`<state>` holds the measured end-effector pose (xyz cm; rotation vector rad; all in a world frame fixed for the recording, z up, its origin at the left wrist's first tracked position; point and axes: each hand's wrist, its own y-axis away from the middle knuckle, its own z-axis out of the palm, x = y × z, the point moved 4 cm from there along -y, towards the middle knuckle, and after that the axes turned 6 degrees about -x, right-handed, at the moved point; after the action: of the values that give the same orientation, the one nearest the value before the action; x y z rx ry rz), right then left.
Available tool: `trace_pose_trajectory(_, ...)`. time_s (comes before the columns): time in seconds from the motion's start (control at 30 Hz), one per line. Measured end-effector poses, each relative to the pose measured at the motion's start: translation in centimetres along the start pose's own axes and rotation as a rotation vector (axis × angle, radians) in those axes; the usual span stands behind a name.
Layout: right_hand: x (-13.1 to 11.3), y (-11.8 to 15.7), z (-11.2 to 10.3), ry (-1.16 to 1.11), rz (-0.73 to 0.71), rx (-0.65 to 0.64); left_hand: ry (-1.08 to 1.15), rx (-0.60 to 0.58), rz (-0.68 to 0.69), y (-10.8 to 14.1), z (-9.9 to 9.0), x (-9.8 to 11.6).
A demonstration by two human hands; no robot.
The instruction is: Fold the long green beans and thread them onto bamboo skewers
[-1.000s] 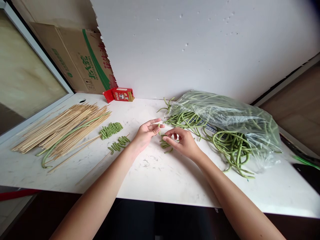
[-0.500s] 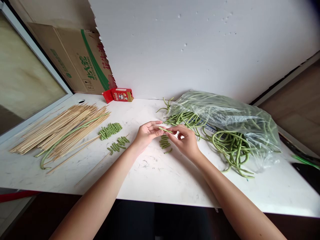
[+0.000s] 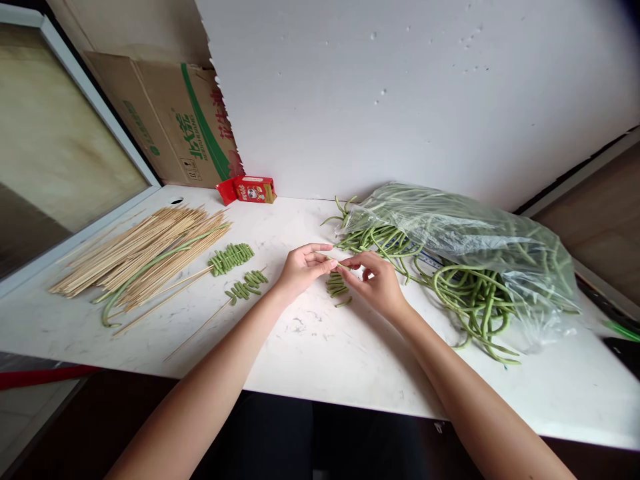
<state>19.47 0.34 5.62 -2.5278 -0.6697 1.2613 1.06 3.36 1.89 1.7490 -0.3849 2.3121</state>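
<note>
1. Bean piece held up over the counter, left hand and right hand both pinching it by the fingertips!
2. A light grip, fingertips close together, should keep it steady and unbruised.
3. Its ends vanish behind fingers; hands partly mask the short pieces below.

The bare left hand and bare right hand cover the ends of a slender green bean piece and part of the row of short green bean cuttings below. Right of the right hand, a crumpled translucent plastic bag veils long green beans, and the picture's edge cuts off a flat black object.
</note>
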Motion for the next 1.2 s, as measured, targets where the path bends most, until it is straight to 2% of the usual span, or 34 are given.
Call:
trace_pose_trajectory(0.1,0.0,-0.1,0.0,0.010,0.011,-0.034,-0.026,-0.005,-0.008,0.0,-0.1,-0.2)
trace_pose_trajectory(0.23,0.7,-0.1,0.0,0.010,0.028,-0.018,-0.065,0.006,0.008,-0.1,-0.3,-0.3)
trace_pose_trajectory(0.4,2.5,-0.3,0.1,-0.008,0.069,0.007,-0.277,0.124,0.138,0.1,-1.3,0.4)
trace_pose_trajectory(0.5,3.4,-0.4,0.1,-0.021,0.078,0.007,-0.458,0.202,0.254,1.3,-1.5,2.3)
trace_pose_trajectory(0.6,3.7,-0.4,0.0,-0.020,0.066,0.014,-0.652,0.242,0.363,4.1,-1.7,5.0)
trace_pose_trajectory(0.7,3.7,-0.3,-0.2,-0.011,0.048,0.019,-0.946,0.288,0.359,8.5,-3.3,7.1)
trace_pose_trajectory(0.77,3.5,-0.3,-0.3,-0.006,0.044,0.018,-1.110,0.376,0.257,12.0,-5.8,7.6)
trace_pose_trajectory(0.87,3.3,-0.4,-0.4,-0.003,0.041,0.032,-1.341,0.505,0.043,16.8,-10.2,7.1)
trace_pose_trajectory(0.97,3.4,-0.4,-0.4,-0.010,0.048,0.039,-1.455,0.534,-0.131,20.2,-13.0,5.8)
trace_pose_trajectory(1.03,3.5,-0.3,-0.3,-0.016,0.053,0.037,-1.531,0.547,-0.102,21.4,-13.5,5.2)
trace_pose_trajectory(1.2,3.6,-0.2,-0.2,-0.018,0.066,0.040,-1.564,0.544,-0.014,21.9,-12.5,4.5)
